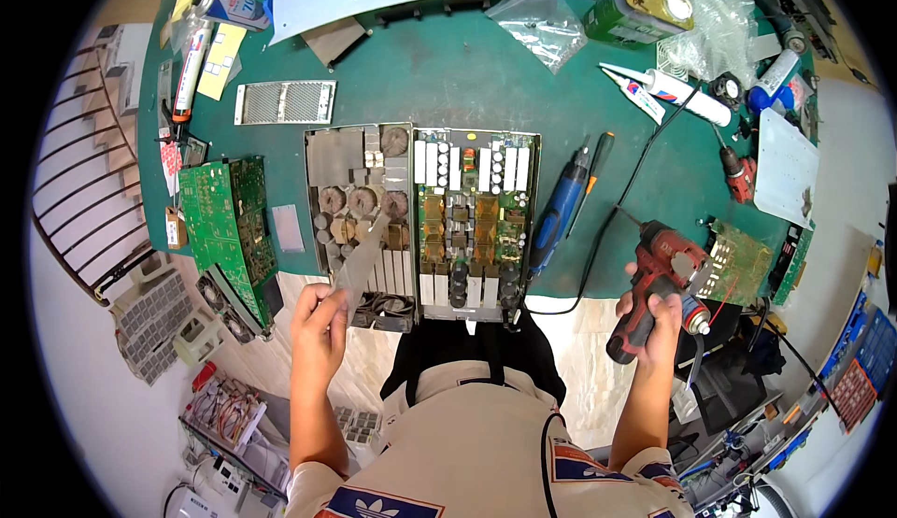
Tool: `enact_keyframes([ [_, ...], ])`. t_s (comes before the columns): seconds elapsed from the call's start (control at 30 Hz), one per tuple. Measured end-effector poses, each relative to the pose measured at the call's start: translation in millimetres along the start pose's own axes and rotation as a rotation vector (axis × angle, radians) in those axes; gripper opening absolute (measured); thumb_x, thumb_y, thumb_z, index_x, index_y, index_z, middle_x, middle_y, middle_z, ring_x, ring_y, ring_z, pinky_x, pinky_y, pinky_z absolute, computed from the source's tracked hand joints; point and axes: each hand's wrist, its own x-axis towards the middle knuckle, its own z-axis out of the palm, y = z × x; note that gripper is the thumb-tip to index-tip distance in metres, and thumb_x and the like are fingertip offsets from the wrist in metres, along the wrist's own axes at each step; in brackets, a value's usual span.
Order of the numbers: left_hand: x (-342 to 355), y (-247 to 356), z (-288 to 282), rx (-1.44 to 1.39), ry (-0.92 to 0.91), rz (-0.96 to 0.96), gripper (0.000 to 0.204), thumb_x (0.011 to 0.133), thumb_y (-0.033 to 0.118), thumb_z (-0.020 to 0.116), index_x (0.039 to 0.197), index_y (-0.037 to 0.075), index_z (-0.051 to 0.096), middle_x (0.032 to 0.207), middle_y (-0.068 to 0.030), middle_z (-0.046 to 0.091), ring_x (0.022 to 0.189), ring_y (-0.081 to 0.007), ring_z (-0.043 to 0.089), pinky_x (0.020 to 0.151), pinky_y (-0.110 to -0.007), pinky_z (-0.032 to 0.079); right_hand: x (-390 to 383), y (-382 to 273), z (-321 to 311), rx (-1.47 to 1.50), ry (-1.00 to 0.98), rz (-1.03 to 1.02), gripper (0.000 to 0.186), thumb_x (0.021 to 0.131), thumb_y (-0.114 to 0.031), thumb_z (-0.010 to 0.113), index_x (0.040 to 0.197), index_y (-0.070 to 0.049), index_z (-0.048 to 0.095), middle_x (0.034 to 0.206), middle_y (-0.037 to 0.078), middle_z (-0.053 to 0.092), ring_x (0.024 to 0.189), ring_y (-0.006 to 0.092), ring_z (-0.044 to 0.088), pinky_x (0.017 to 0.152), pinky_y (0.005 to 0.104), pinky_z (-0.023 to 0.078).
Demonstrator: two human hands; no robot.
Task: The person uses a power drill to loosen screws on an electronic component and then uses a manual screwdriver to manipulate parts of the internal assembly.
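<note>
My left hand (320, 324) grips a flat, pale grey strip (360, 266) that reaches over an open power module half (360, 158) with dusty coils and capacitors. Beside it, the other module half (472, 219) holds a populated board with white blocks, capacitors and copper-coloured parts. My right hand (651, 326) holds a red-and-black cordless drill (665, 252), its thin bit angled up and to the left. A blue electric screwdriver (561, 212) and an orange-handled screwdriver (595, 172) lie right of the module, near a black cable (612, 219).
On the green bench (425, 79) are a perforated plate (285, 102), green circuit boards (224, 214), a plastic bag (537, 23), a green can (628, 15), sealant tubes (682, 98), another drill (738, 174) and a white plate (785, 163). A railing (70, 182) stands left.
</note>
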Motion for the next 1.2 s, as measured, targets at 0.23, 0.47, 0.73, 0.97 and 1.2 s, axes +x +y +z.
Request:
enact_keyframes([
  [0.23, -12, 5, 11, -0.122, 0.024, -0.217, 0.024, 0.097, -0.011, 0.053, 0.115, -0.004, 0.069, 0.105, -0.0091, 0.053, 0.079, -0.0148, 0.061, 0.058, -0.025, 0.061, 26, 10, -23, 0.065, 0.243, -0.002, 0.051, 0.095, -0.012, 0.061, 0.141, 0.007, 0.046, 0.129, 0.022, 0.064, 0.078, 0.0244, 0.065, 0.067, 0.0371, 0.055],
  [0.47, -31, 0, 2, -0.048, 0.051, -0.136, 0.029, 0.088, -0.019, 0.059, 0.109, -0.003, 0.071, 0.104, -0.0098, 0.055, 0.083, -0.0189, 0.06, 0.067, -0.027, 0.055, 21, 20, -45, 0.034, 0.259, 0.043, 0.047, 0.099, -0.013, 0.059, 0.141, 0.003, 0.047, 0.127, 0.02, 0.065, 0.081, 0.0226, 0.066, 0.07, 0.0371, 0.055],
  [0.73, -58, -23, -22, 0.067, 0.102, -0.092, 0.028, 0.083, -0.018, 0.063, 0.106, -0.003, 0.069, 0.099, -0.0107, 0.056, 0.09, -0.0241, 0.057, 0.08, -0.03, 0.048, 23, 32, -49, 0.063, 0.28, 0.116, 0.045, 0.094, -0.009, 0.056, 0.137, 0.001, 0.05, 0.119, 0.016, 0.069, 0.079, 0.0219, 0.066, 0.068, 0.0388, 0.058],
  [0.97, -74, -44, -36, 0.059, 0.123, -0.121, 0.028, 0.083, -0.015, 0.066, 0.108, -0.003, 0.071, 0.1, -0.0121, 0.058, 0.089, -0.0237, 0.059, 0.076, -0.03, 0.051, 23, 53, -68, -0.03, 0.347, 0.184, 0.04, 0.092, -0.009, 0.063, 0.13, 0.0, 0.053, 0.108, 0.014, 0.071, 0.074, 0.0219, 0.067, 0.062, 0.0409, 0.06],
  [1.2, -82, -48, -49, 0.006, 0.058, -0.133, 0.03, 0.084, -0.013, 0.068, 0.112, -0.004, 0.071, 0.104, -0.0111, 0.06, 0.087, -0.0197, 0.064, 0.075, -0.028, 0.055, 19, 75, -59, -0.116, 0.434, 0.221, 0.032, 0.09, -0.011, 0.075, 0.117, -0.001, 0.061, 0.099, 0.011, 0.07, 0.07, 0.02, 0.068, 0.061, 0.0388, 0.059],
])
